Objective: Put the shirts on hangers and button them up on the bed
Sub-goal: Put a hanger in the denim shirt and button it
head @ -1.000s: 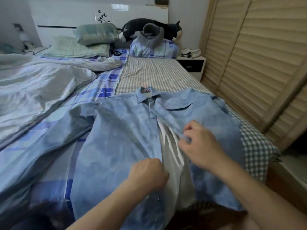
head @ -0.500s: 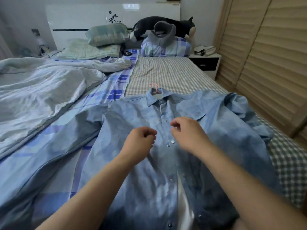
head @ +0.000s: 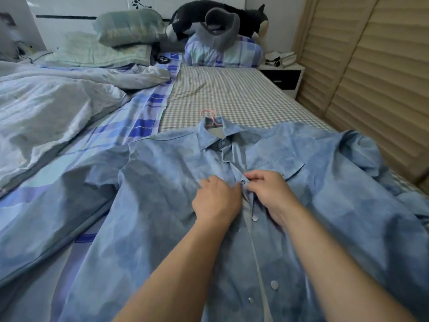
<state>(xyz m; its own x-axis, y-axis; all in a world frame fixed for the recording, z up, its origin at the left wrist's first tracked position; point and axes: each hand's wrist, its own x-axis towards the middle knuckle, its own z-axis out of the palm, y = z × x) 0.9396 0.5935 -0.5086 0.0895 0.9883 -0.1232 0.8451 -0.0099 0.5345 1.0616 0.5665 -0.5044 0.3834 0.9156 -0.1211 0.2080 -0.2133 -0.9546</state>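
Observation:
A light blue shirt (head: 162, 205) lies face up on the bed (head: 232, 94), its collar toward the headboard. A pink hanger's hook (head: 210, 117) sticks out of the collar. My left hand (head: 217, 201) pinches the left edge of the front placket at chest height. My right hand (head: 270, 191) pinches the right edge just opposite. A button (head: 243, 181) shows between my fingertips. The collar button (head: 223, 143) is closed, and lower buttons (head: 255, 218) run down the placket.
A rumpled grey duvet (head: 46, 108) covers the bed's left side. Pillows (head: 125, 26) and a black plush animal (head: 220, 17) lie at the headboard. A nightstand (head: 283, 75) stands at the far right, and slatted wooden doors (head: 371, 77) run along the right.
Both hands have moved up the shirt front from the lower placket to chest height and come together. The open front, which showed white lining, now lies closed.

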